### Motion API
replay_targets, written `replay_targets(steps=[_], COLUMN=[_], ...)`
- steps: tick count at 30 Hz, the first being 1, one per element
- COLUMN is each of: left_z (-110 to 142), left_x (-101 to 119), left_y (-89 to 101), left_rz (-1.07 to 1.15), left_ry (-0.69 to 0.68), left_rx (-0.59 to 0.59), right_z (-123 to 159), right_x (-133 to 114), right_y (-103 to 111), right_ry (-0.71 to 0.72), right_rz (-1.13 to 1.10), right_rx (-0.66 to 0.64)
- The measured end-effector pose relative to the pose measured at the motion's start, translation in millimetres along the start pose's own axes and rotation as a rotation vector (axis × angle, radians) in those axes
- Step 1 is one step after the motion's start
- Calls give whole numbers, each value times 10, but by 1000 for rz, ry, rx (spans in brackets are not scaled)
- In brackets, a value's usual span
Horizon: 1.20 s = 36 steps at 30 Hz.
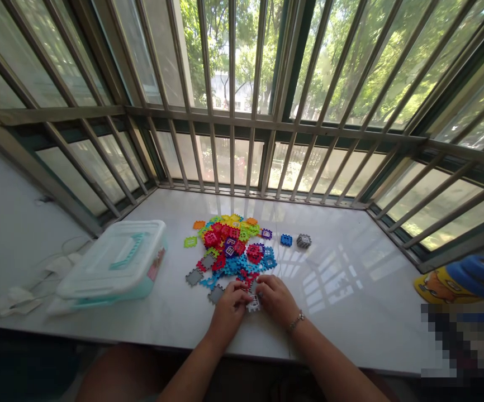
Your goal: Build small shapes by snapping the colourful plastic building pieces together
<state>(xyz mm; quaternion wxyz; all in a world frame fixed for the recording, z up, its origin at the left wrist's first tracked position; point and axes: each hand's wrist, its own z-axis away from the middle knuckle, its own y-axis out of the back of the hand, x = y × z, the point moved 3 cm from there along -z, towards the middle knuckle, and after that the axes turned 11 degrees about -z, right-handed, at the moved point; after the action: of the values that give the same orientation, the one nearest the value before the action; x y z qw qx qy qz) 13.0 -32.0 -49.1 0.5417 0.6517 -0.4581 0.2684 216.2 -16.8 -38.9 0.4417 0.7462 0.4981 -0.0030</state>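
At the front of the marble sill, my left hand (pixel 232 304) pinches the edge of a grey interlocking building tile (pixel 254 304) with a white window insert. My right hand (pixel 276 300), with a bracelet at its wrist, closes its fingers on a grey tile right beside it. Whether the two pieces are joined I cannot tell, since the fingers cover much of them. Just beyond lies a heap of coloured tiles (pixel 236 262) in red, blue, yellow, green and purple. Loose grey tiles (pixel 194 277) lie at its left side.
A blue assembled block (pixel 286 240) and a grey assembled block (pixel 304 240) stand right of the heap. On the left is a lidded plastic box (pixel 118 259), with white crumpled material (pixel 19 301) beside it. A yellow and blue cup (pixel 462 279) lies far right. Barred windows enclose the sill.
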Motion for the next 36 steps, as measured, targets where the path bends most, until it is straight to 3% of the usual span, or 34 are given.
replay_targets(steps=[6, 11, 21, 27, 36], left_z=[-8, 10, -19, -23, -2], left_x=[52, 64, 47, 62, 35], left_y=[15, 23, -31, -18, -23], left_rz=[55, 48, -62, -102, 35], left_ry=[146, 176, 182, 178, 127], left_rx=[-83, -109, -72, -47, -119], right_z=[-19, 9, 13, 15, 28], right_x=[-15, -13, -33, -13, 45], right_y=[43, 60, 42, 22, 67], right_ry=[-46, -91, 6, -44, -208], right_rz=[-62, -112, -73, -96, -156], right_rx=[-21, 35, 9, -12, 13])
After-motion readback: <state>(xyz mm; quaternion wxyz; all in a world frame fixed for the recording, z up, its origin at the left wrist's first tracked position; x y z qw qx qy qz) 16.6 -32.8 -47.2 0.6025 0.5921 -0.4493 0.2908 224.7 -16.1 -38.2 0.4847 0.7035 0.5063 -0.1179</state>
